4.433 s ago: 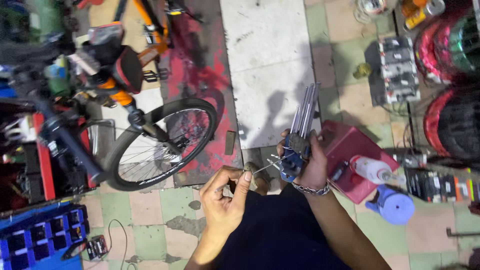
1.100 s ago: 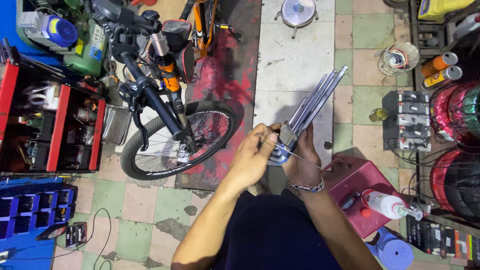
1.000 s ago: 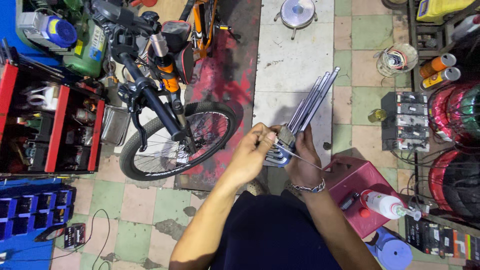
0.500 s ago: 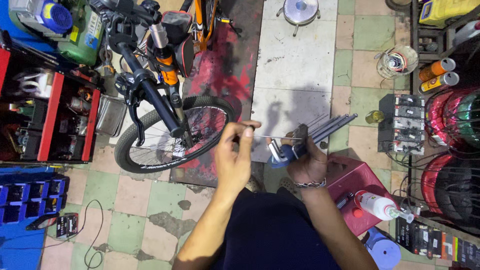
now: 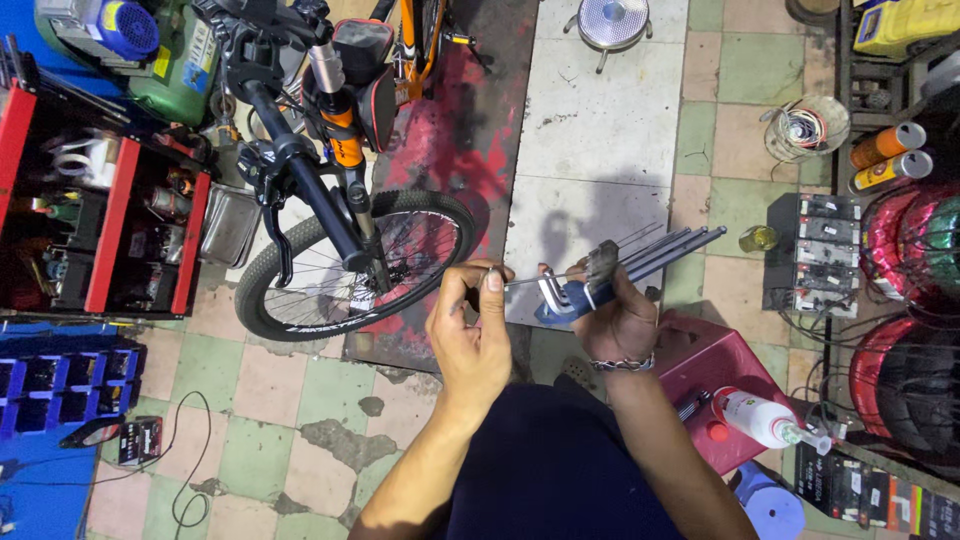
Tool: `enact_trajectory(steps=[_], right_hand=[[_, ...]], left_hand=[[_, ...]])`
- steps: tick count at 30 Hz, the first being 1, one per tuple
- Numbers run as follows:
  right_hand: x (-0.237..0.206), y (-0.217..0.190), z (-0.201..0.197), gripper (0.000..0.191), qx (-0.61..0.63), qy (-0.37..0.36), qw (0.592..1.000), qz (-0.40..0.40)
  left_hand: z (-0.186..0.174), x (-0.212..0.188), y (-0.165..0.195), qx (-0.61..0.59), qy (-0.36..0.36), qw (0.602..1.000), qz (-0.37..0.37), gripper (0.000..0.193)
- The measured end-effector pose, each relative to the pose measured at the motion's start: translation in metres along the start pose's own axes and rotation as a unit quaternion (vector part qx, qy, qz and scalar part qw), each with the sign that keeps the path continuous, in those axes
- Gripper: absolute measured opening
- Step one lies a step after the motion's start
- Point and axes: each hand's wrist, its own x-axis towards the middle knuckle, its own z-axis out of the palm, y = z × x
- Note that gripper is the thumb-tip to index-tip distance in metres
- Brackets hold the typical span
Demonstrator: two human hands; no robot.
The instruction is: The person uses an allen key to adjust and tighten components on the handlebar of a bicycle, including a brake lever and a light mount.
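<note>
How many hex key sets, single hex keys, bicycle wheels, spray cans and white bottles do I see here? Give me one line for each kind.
Hex key set, in right hand: 1
Single hex key, in left hand: 1
Bicycle wheel: 1
Orange spray cans: 2
White bottle: 1
Total: 6

Black-tyred spoked bicycle front wheel (image 5: 350, 265): left of both hands. Blue-holdered set of long steel hex keys (image 5: 600, 282): right of wheel. Red plastic stool (image 5: 715, 375): right, bearing white plastic squeeze bottle (image 5: 762, 420).
</note>
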Motion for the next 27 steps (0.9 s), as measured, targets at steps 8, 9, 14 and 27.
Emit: enact_trajectory(steps=[8,9,14,27], right_hand=[[-0.005,-0.007,-0.004,0.027,-0.059,0.050,0.996,-0.032],[-0.006,-0.008,-0.004,0.028,-0.044,0.055,0.997,-0.035],[-0.009,-0.012,-0.003,0.029,-0.006,0.003,1.000,0.018],[-0.024,0.002,-0.008,0.036,-0.106,-0.024,0.993,0.039]], left_hand=[[0.002,0.000,-0.015,-0.243,-0.073,0.954,-0.158,0.013],[-0.008,0.004,-0.018,-0.225,-0.128,0.952,-0.165,0.014],[-0.017,0.018,-0.034,-0.155,-0.297,0.940,-0.066,0.014],[-0.014,0.031,-0.027,-0.031,-0.362,0.926,-0.101,0.025]])
